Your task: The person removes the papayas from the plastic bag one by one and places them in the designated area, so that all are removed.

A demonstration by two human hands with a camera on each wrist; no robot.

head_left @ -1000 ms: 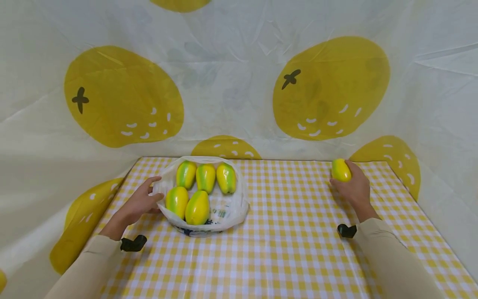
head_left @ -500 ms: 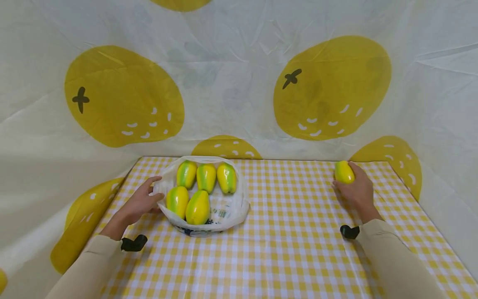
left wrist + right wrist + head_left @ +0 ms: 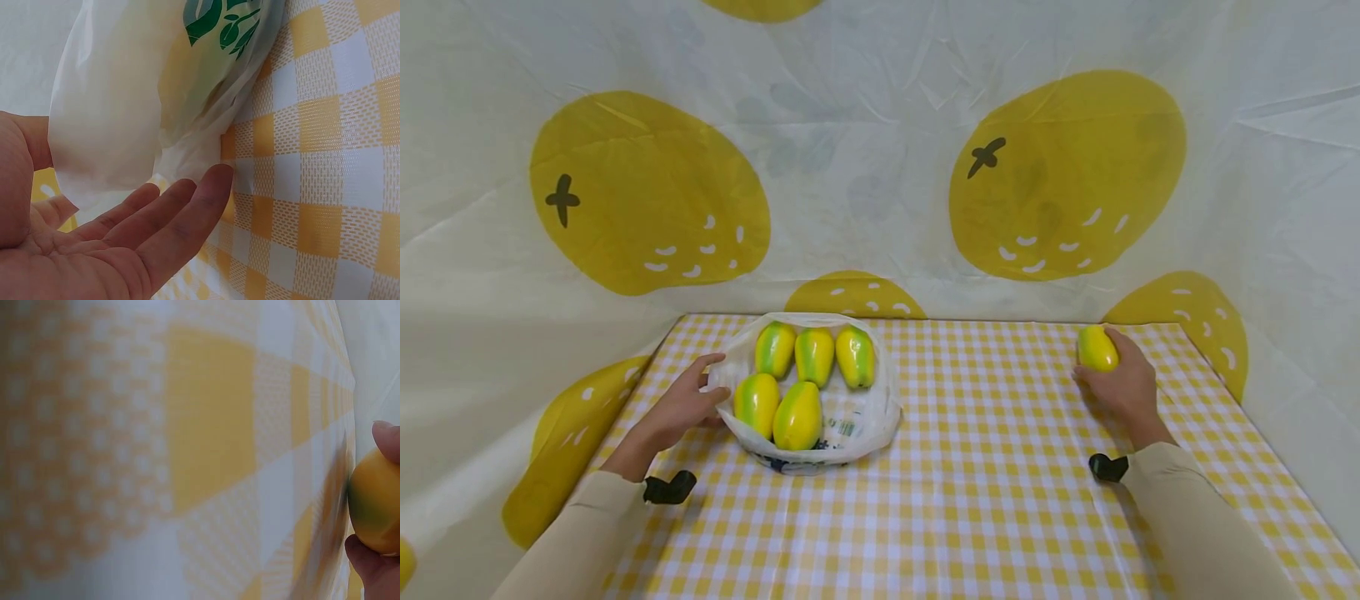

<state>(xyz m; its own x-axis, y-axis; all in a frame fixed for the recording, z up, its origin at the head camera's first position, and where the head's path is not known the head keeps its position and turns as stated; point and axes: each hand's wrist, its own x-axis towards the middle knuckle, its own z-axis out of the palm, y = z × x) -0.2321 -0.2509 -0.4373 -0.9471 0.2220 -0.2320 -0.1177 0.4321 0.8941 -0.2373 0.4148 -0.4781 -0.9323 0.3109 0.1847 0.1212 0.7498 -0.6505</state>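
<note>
In the head view, my right hand (image 3: 1124,377) grips a glossy yellow-green papaya (image 3: 1097,348) near the far right of the table. The right wrist view catches only part of this papaya (image 3: 375,503), between thumb and finger close to the cloth; whether it touches the cloth I cannot tell. A white plastic bag (image 3: 880,417) lies with its mouth wide, left of centre. Several more papayas (image 3: 797,417) are inside it. Beside the bag's left edge, my left hand (image 3: 681,408) touches the plastic with fingers extended. The left wrist view shows those fingers (image 3: 181,225) loosely spread below the bag (image 3: 106,106).
A yellow-and-white checked cloth (image 3: 992,483) covers the table. Behind it and along both sides hangs a pale curtain (image 3: 857,183) printed with large yellow fruit. Each wrist carries a black strap mount (image 3: 670,488).
My right hand has shifted slightly to the right and a little nearer, with the papaya in its grip. The left hand and the bag have kept their places.
</note>
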